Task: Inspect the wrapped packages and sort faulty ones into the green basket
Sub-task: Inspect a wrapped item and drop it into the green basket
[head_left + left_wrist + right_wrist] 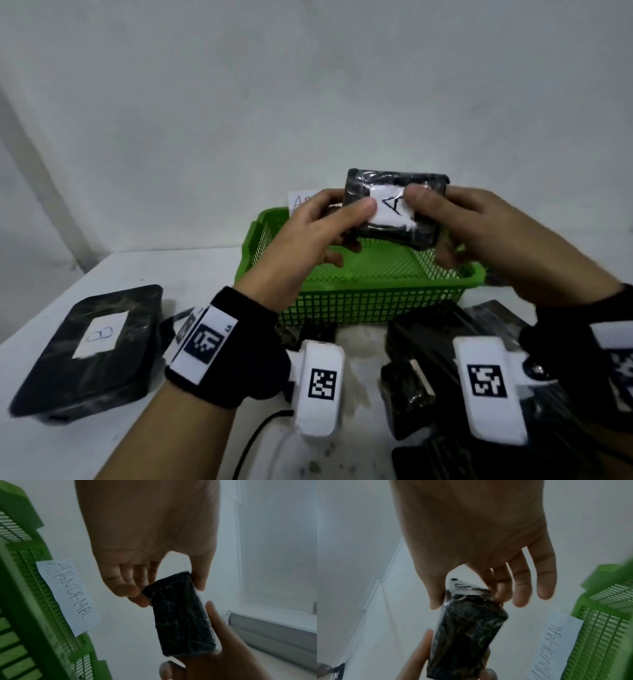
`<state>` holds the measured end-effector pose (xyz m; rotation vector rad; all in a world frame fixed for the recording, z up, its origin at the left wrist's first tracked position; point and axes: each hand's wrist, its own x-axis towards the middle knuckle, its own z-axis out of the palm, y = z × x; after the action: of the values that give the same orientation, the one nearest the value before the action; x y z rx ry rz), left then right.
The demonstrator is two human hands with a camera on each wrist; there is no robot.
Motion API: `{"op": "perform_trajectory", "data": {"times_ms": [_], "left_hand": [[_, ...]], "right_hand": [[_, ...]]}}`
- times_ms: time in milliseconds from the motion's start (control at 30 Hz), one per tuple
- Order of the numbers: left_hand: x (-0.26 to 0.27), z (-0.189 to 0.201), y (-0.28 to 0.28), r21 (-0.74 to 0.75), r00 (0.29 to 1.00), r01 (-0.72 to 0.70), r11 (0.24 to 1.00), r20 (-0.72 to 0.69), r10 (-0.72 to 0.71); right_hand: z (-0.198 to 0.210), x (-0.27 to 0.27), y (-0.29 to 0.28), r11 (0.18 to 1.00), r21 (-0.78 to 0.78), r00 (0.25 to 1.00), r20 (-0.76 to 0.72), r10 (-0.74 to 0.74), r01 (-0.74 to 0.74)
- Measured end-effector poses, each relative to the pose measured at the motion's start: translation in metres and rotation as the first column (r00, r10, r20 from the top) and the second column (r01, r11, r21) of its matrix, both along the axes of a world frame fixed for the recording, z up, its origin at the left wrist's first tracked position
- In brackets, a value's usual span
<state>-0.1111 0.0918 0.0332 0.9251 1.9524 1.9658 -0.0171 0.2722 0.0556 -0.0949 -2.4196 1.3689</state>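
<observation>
1. Head view: both hands hold one small black package (394, 209) up in the air above the green basket (359, 294), its white label marked "A" turned toward the face, presumably so the wrap can be checked.
2. Left hand (315, 233) grasps the package's left end, thumb on the front face beside the label and fingers curled behind.
3. Right hand (476, 229) grasps the right end the same way, thumb on the label's edge. Held by the ends, most of the front face is open to view.
4. Left wrist view: the back of the package (180, 615) shows creased clear film over black; I see no tear there, though the picture is dim and I would not rule one out.
5. Right wrist view: at one end of the package (467, 628) the film bunches into a pale, loose-looking peak, possibly a poor seal.
6. A paper sign (68, 595) reading "ABNORMAL" is fixed to the basket's far wall, marking it as the place for rejects. What shows of the inside holds no package.
7. Left of the basket, on the bench (68, 445), lies a larger black package labelled "B" (92, 346). More black packages (431, 346) lie in front of the basket, near the body, likely waiting their turn.
8. Judgement: inspection is under way and this package is not yet sorted.
</observation>
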Motion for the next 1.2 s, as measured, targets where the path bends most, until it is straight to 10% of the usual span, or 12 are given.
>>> {"op": "perform_trajectory", "data": {"times_ms": [567, 1200], "left_hand": [[0.009, 0.002, -0.003, 0.024, 0.993, 0.119, 0.993, -0.005, -0.119], [0.015, -0.005, -0.006, 0.027, 0.995, 0.087, 0.996, 0.043, -0.088]], "right_hand": [[-0.004, -0.005, -0.004, 0.964, -0.228, 0.987, -0.108, 0.116, -0.138], [-0.013, -0.003, -0.007, 0.981, -0.11, 0.982, -0.118, 0.145, -0.158]]}}
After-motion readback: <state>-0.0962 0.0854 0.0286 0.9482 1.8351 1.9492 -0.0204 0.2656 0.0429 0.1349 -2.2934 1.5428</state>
